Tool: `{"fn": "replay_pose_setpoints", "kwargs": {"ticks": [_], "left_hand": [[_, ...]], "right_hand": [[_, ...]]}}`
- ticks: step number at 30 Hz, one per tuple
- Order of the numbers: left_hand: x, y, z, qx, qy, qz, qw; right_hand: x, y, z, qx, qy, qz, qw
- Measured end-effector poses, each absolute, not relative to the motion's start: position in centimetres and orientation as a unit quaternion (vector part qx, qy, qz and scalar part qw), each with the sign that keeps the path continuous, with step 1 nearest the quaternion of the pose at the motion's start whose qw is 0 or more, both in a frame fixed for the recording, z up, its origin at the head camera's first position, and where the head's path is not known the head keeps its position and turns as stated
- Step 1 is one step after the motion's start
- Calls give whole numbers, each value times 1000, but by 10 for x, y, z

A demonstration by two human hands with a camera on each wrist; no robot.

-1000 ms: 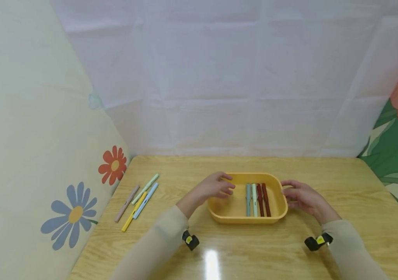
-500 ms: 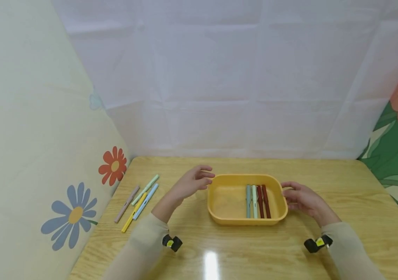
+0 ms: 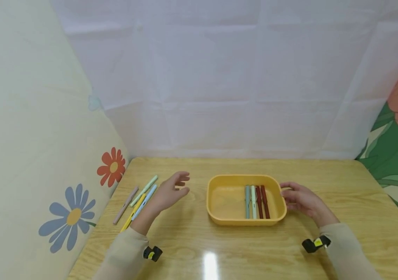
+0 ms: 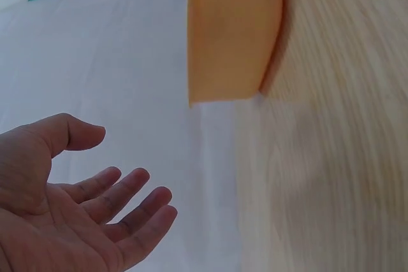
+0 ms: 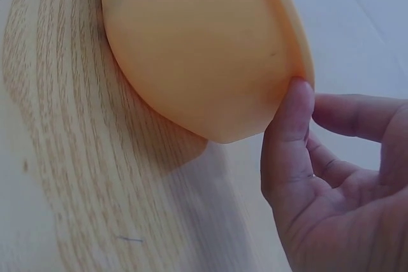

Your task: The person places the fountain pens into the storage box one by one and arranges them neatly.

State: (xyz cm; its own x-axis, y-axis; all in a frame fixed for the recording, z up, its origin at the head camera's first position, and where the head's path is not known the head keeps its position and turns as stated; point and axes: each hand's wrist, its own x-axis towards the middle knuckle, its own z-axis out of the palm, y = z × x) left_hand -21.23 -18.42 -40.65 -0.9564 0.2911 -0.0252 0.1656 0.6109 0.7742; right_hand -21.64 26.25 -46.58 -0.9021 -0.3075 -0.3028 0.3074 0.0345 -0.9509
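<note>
My left hand point(image 3: 165, 194) hovers over the table with nothing in it, fingers loosely spread, just right of a loose group of pens. In that group are a mauve pen point(image 3: 125, 205), a pale green pen point(image 3: 144, 190), a yellow pen point(image 3: 133, 213) and a light blue pen point(image 3: 144, 202). At the right end of a yellow tray point(image 3: 224, 222), my right hand point(image 3: 304, 200) pinches the rim, as the right wrist view shows. Inside the tray's right half, a grey-blue pen point(image 3: 247, 201), a mint pen point(image 3: 253, 202) and two dark red pens point(image 3: 259, 202) lie side by side.
The wooden table point(image 3: 185, 249) runs back to a white cloth point(image 3: 199, 97) hanging behind it. A wall with painted flowers point(image 3: 74, 216) borders the left side, and painted leaves point(image 3: 395, 155) show on the right.
My left hand has moved left, from over the tray to beside the loose pens, partly covering the yellow and light blue ones. My right hand stays at the tray's right end.
</note>
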Motion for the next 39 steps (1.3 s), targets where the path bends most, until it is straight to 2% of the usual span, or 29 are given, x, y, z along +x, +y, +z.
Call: {"fn": "replay_pose_setpoints", "kwargs": {"ticks": [18, 27, 34, 39], "left_hand": [[-205, -226, -424, 87, 952, 294, 3], [-205, -241, -434, 51, 981, 187, -7], [-204, -248, -443, 45, 989, 137, 15], [-204, -251, -451, 42, 991, 124, 11]], "right_hand": [[-218, 262, -467, 13, 692, -688, 218], [-218, 263, -468, 11, 691, -689, 216], [-219, 264, -470, 2, 683, -697, 218], [-219, 265, -471, -4, 686, -694, 217]]}}
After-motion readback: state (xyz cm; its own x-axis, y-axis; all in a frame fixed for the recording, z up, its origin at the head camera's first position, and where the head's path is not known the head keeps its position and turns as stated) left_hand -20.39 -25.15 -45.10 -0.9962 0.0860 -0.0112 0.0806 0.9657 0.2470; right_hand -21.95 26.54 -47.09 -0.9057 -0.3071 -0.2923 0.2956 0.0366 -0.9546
